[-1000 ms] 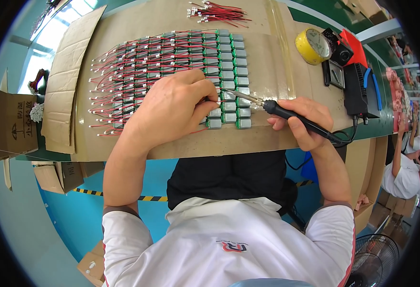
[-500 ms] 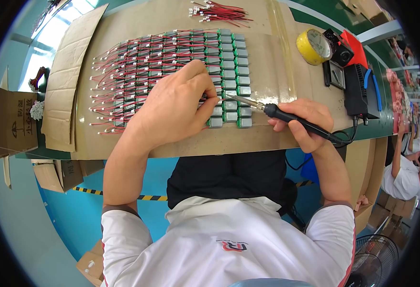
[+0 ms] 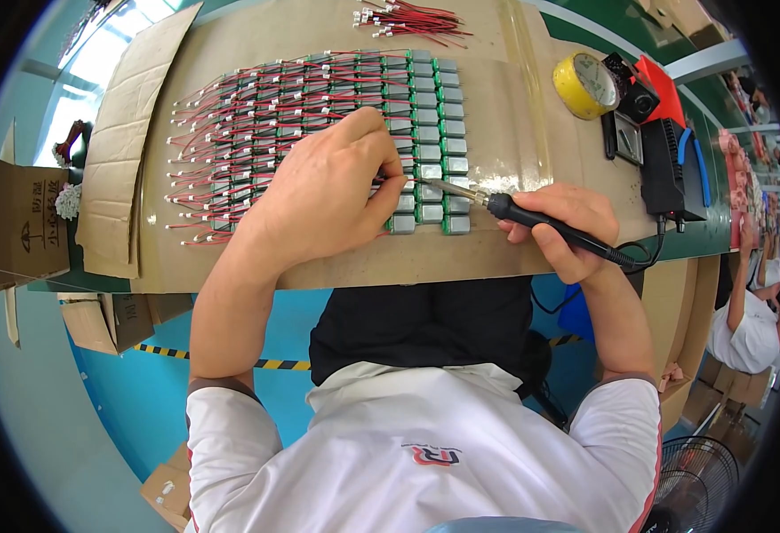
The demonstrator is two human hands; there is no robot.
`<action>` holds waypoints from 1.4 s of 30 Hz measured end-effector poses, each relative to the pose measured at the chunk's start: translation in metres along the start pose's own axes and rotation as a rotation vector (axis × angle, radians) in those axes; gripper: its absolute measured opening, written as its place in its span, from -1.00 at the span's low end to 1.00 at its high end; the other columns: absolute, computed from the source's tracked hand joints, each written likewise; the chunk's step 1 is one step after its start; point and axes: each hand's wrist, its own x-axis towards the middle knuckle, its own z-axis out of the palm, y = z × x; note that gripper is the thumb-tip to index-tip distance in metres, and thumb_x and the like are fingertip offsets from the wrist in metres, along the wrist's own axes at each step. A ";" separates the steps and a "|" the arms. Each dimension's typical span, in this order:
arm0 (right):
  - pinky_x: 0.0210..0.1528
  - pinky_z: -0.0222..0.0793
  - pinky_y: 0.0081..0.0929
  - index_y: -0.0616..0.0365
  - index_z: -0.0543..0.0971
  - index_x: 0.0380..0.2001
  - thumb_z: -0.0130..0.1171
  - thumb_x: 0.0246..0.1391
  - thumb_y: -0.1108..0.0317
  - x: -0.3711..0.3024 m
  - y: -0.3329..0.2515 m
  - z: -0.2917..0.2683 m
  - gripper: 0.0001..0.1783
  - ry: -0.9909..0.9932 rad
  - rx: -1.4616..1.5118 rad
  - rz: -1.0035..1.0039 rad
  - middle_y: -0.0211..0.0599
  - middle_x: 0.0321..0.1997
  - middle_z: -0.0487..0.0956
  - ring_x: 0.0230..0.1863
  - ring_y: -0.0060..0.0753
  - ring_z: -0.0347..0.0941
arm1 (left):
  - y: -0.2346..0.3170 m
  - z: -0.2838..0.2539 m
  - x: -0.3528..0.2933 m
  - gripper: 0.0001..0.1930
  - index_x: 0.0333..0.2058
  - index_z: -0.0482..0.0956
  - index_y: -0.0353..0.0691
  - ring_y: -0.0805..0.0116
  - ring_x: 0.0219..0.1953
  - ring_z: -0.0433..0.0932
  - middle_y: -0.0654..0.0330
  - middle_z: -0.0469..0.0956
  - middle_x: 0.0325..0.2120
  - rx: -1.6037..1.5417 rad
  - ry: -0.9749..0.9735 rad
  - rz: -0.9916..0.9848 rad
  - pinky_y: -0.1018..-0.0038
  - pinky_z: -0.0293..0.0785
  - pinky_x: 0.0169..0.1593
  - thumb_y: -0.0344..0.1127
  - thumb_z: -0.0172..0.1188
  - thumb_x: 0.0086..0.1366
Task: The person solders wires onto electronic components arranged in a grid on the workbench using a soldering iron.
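My left hand (image 3: 328, 191) lies over the near part of the rows of small grey battery-like blocks (image 3: 427, 133) with green edges. Its thumb and forefinger pinch a thin wire, mostly covered by the fingers. In my right hand (image 3: 578, 222) is a black-handled soldering iron (image 3: 541, 219), its metal tip angled left and almost at the left fingertips, above the blocks. Whether the tip touches is too small to tell. Red and black wires (image 3: 221, 147) with white connectors spread leftward across the rows.
A bundle of loose red and black wires (image 3: 415, 19) lies at the far edge. Yellow tape (image 3: 576, 89), a black soldering station (image 3: 670, 173) and blue-handled tool (image 3: 694, 167) sit at right. Folded cardboard (image 3: 132, 142) stands left. Another person (image 3: 750, 329) appears far right.
Both hands keep nearly the same place. The iron's tip stays close to the left fingertips, and the whole view has shifted very slightly.
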 end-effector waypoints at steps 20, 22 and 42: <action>-0.20 0.71 -0.36 0.47 0.68 0.02 0.18 0.28 0.46 0.000 -0.001 0.000 -0.66 0.002 -0.023 0.002 -0.10 -0.39 0.76 -0.33 -0.21 0.78 | 0.000 0.002 0.000 -0.89 -0.37 0.61 -0.32 0.09 -0.35 0.61 0.10 0.54 -0.30 0.015 0.009 -0.008 0.27 0.54 -0.34 -0.44 0.37 0.19; -0.20 0.70 -0.36 0.47 0.68 0.02 0.18 0.28 0.46 0.000 0.000 0.000 -0.66 -0.001 -0.024 -0.002 -0.09 -0.39 0.76 -0.34 -0.21 0.78 | -0.002 0.002 0.000 -0.89 -0.37 0.61 -0.33 0.07 -0.32 0.62 0.09 0.55 -0.29 0.039 0.018 0.012 0.26 0.55 -0.33 -0.45 0.37 0.18; -0.26 0.68 -0.45 0.43 0.72 -0.03 0.25 0.15 0.54 -0.001 0.000 0.001 -0.67 0.038 -0.029 -0.038 -0.09 -0.36 0.77 -0.40 -0.30 0.77 | 0.002 0.001 0.000 -0.88 -0.37 0.59 -0.34 0.09 -0.34 0.62 0.10 0.55 -0.27 0.004 0.004 -0.012 0.28 0.58 -0.34 -0.45 0.36 0.20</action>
